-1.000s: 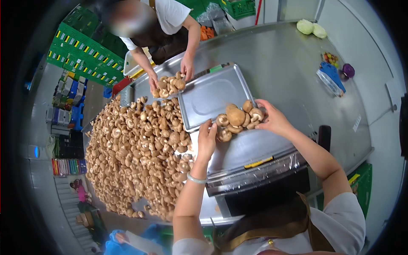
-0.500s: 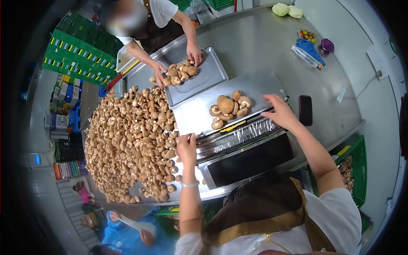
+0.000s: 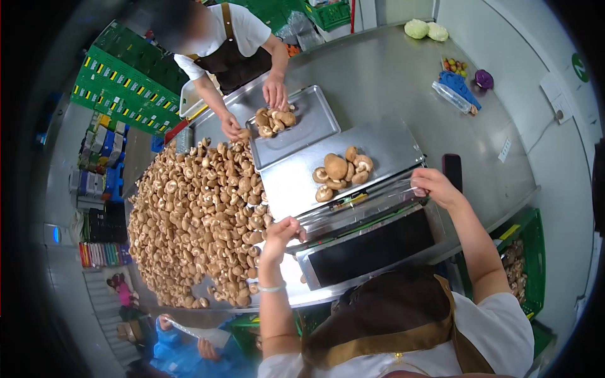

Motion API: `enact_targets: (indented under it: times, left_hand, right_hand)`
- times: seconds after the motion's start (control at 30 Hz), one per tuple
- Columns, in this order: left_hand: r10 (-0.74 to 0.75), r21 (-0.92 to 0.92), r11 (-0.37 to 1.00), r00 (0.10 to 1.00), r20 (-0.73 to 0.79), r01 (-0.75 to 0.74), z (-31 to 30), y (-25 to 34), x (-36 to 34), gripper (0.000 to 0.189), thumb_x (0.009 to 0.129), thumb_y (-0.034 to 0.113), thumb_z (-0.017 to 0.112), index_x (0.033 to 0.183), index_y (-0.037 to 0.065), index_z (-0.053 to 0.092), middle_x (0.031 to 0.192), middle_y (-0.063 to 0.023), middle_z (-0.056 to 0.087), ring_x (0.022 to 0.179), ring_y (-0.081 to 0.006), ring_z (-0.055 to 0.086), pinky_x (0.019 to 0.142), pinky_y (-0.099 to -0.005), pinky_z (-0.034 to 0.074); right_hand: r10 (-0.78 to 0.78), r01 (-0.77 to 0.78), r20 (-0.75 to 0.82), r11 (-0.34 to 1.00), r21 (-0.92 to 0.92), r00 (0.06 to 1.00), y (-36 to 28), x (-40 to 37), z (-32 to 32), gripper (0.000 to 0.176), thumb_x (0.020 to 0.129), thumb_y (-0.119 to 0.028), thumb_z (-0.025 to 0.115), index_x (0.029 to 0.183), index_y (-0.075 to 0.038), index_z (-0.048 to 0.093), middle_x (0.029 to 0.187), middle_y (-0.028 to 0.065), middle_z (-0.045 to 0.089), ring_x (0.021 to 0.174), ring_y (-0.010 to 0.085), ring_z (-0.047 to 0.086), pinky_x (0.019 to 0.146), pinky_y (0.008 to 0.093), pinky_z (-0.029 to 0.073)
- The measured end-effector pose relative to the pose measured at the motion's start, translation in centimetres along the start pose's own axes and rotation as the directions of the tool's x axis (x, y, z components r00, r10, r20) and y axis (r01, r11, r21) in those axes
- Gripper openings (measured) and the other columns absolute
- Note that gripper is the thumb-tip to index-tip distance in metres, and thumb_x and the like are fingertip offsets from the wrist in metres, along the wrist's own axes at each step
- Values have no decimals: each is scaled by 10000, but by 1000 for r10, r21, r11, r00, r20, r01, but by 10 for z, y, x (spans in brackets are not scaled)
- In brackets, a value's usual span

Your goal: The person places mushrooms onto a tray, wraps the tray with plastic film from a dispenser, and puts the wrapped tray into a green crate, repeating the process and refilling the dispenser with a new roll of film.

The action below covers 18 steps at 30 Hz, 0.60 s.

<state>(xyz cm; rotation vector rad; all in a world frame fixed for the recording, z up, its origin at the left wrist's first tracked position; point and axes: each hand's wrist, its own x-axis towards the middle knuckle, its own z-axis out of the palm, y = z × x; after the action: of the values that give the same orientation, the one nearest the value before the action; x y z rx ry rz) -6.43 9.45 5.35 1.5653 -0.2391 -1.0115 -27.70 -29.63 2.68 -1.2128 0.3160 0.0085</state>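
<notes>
A strip of clear plastic film (image 3: pixel 372 203) stretches between my two hands, above the metal wrapping machine (image 3: pixel 403 133). My left hand (image 3: pixel 282 238) pinches the film's left end, close to the edge of the mushroom heap. At the other end my right hand (image 3: pixel 436 188) has its fingers closed on the film. Just beyond the film, a small group of shiitake mushrooms (image 3: pixel 337 167) lies on the machine's metal top. The machine's dark panel (image 3: pixel 372 252) is on my side of the film.
A large heap of shiitake mushrooms (image 3: pixel 195 220) covers the table's left. Across from me a co-worker's hands (image 3: pixel 275 91) handle mushrooms at a metal tray (image 3: pixel 315 142). A phone (image 3: pixel 452 171) lies right of my right hand. A green crate (image 3: pixel 535 252) stands lower right.
Both hands have closed on the film and pulled it up from the roll toward me. My right hand was open before. The co-worker's left-side hand has moved to the heap's edge.
</notes>
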Motion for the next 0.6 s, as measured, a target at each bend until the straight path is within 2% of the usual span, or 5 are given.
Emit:
enact_targets:
  times: [0.07, 0.17, 0.27, 0.4, 0.6]
  left_hand:
    - [99, -304, 951, 989, 105, -63, -8, 45, -2, 237, 1007, 216, 562, 835, 56, 532, 811, -106, 654, 785, -218, 621, 778, -348, 492]
    - [398, -628, 669, 905, -149, -397, 10, 79, 44, 237, 1009, 250, 560, 863, 68, 520, 1040, -177, 661, 943, -294, 624, 862, -432, 481]
    - [575, -332, 656, 733, -363, -678, 25, 50, 139, 230, 1024, 245, 534, 891, 57, 519, 1188, -204, 636, 1104, -316, 610, 900, -459, 473]
    - [459, 586, 768, 860, -222, -258, 33, 1, 181, 134, 1012, 155, 543, 1040, 24, 546, 1032, -173, 625, 947, -230, 637, 828, -356, 486]
    - [216, -36, 975, 976, -34, -217, 23, 1, 157, 204, 957, 99, 640, 1135, 12, 595, 857, -35, 654, 813, -117, 594, 771, -266, 476]
  right_hand:
    - [-208, 140, 142, 913, 383, 968, -34, 7, 17, 206, 1004, -178, 541, 854, -39, 521, 678, 6, 420, 631, 140, 417, 612, 291, 389]
    - [-434, 451, -161, 728, 516, 886, -60, 59, 42, 172, 1015, -161, 521, 897, -36, 516, 769, 86, 571, 787, 222, 557, 776, 319, 455]
    - [-399, 430, -312, 902, 35, 862, -65, 127, 55, 144, 1031, -148, 475, 952, -35, 517, 1080, 152, 688, 1108, 257, 604, 981, 367, 441]
    - [-419, 165, -79, 515, -841, 905, 24, 194, 29, 155, 999, -165, 498, 1002, -11, 499, 891, 229, 643, 878, 453, 609, 773, 464, 481]
    - [14, -2, 16, 802, -597, 1000, 17, 172, 27, 239, 977, -229, 581, 998, 9, 587, 915, 68, 670, 924, 197, 620, 834, 363, 489]
